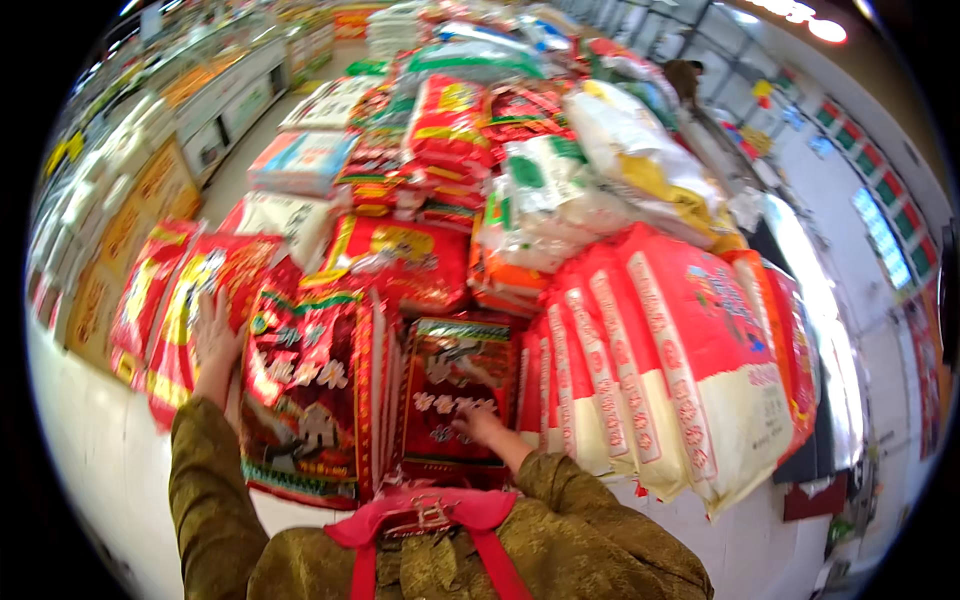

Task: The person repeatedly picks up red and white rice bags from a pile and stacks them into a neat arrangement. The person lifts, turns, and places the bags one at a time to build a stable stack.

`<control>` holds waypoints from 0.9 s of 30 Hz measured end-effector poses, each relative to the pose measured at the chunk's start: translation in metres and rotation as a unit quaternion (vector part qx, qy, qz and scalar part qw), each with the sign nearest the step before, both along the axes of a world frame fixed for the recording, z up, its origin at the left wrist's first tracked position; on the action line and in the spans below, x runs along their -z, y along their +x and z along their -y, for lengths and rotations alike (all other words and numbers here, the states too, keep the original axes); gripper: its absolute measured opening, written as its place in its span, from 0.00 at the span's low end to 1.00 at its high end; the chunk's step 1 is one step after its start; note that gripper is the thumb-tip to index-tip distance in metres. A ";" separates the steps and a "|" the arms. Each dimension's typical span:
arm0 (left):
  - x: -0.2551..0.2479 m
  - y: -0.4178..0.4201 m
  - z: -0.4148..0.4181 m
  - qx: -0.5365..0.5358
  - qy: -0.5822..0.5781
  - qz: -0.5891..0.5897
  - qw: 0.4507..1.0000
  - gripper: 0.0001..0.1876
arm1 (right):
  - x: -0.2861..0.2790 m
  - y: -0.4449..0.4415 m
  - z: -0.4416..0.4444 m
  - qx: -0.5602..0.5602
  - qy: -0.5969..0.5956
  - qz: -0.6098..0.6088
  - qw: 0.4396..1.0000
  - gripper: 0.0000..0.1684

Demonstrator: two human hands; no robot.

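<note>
My left hand [216, 334] lies with spread fingers against a red and yellow plastic sack [191, 307] at the left of the display. Right beside it stands a glossy red and dark rice sack [304, 397] with a picture and large characters on its front. My right hand [478, 426] is at the front of a dark red rice sack [457, 367], fingers somewhat apart, grasping nothing; blur hides whether they touch it. To its right, several pink and cream sacks [720, 360] stand on edge in a leaning row.
Behind the front row, more sacks are piled: a red and yellow one [397, 255], a clear-wrapped white and green pack [544, 195], large white and yellow sacks [645, 142]. A long shiny counter [814, 322] runs along the right. Farther off, a person [682, 79] is beside it.
</note>
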State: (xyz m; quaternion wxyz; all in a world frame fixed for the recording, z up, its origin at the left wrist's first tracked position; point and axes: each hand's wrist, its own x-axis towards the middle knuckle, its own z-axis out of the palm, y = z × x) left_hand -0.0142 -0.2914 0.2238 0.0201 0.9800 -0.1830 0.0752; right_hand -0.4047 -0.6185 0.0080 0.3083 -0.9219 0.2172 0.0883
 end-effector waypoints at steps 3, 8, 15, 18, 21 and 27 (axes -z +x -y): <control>0.002 -0.005 -0.003 -0.003 -0.012 -0.042 0.999 0.46 | -0.035 0.024 0.004 0.000 0.019 -0.009 1.000 0.19; -0.004 -0.005 0.003 -0.036 0.035 -0.072 0.996 0.48 | -0.045 0.064 0.037 0.019 0.047 0.024 0.998 0.19; 0.006 0.002 0.007 -0.020 0.050 -0.046 0.998 0.47 | -0.035 0.120 0.100 0.061 0.133 0.056 0.988 0.19; 0.002 -0.006 0.003 -0.029 0.044 -0.040 0.998 0.48 | -0.070 0.140 0.098 0.044 0.106 0.040 0.993 0.18; 0.005 -0.003 0.008 -0.022 0.045 -0.012 0.999 0.47 | -0.056 0.148 0.105 0.035 0.127 0.042 0.990 0.16; 0.017 0.000 0.010 -0.032 0.054 0.059 0.996 0.45 | 0.009 0.139 0.118 -0.021 0.096 -0.039 0.994 0.19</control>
